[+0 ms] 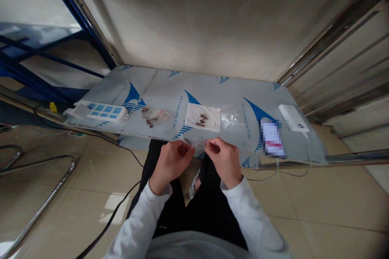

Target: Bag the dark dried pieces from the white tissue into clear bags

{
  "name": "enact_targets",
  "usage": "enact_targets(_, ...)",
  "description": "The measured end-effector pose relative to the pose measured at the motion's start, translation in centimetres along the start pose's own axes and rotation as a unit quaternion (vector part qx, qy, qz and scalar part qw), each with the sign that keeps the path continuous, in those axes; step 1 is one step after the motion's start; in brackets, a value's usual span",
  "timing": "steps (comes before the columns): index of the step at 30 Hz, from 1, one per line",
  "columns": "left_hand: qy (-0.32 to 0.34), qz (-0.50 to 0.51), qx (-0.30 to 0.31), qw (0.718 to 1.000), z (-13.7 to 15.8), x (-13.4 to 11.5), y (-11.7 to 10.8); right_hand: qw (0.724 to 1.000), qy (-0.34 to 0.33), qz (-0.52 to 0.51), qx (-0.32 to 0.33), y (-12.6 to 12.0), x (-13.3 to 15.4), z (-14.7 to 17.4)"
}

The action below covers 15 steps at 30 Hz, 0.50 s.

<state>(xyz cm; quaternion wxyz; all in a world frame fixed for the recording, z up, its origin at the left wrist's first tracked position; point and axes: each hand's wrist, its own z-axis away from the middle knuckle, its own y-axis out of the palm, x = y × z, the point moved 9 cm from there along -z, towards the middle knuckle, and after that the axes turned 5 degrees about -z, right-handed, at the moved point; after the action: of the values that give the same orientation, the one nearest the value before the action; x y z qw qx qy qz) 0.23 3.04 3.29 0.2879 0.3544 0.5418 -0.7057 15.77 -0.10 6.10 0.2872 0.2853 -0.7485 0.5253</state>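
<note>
My left hand [173,161] and my right hand [225,161] are close together over the shelf's front edge, both with fingers pinched. Between them is a small clear zip bag [200,144] with a thin pink line along its top; each hand grips one side of it. A small greyish piece shows by my left fingertips, too blurred to name. Just beyond my hands, a white square cloth or tissue [191,122] lies flat with several small brown pieces [201,119] on it. Right of it lies a crumpled clear plastic bag [232,119].
The film-covered metal shelf [158,85] also holds a clear bag with brown pieces [156,116], a white power strip [106,112], a blurred-out phone [272,137] and a white power bank [292,117] with a cable. A metal chair leg [65,178] stands left; black cables hang there.
</note>
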Motion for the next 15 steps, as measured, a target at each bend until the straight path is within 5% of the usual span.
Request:
enact_targets(4, -0.016, -0.07, -0.06, 0.996, 0.6, -1.2, -1.4, 1.0, 0.003, -0.012, -0.027, -0.5, 0.1, 0.9)
enact_targets(7, 0.018, -0.035, -0.011, 0.999, 0.3, -1.9, -0.6, 0.989, -0.056, -0.134, 0.039, 0.3, 1.3, 1.2)
enact_targets(11, 0.049, 0.029, 0.042, 0.998, -0.1, -2.3, 0.3, 0.939, -0.102, -0.276, 0.175, 2.2, 2.7, 1.4)
enact_targets(15, 0.049, 0.045, 0.058, 0.996, -0.3, -2.4, 0.2, 0.944, -0.094, -0.277, 0.152, 2.3, 2.4, 0.9)
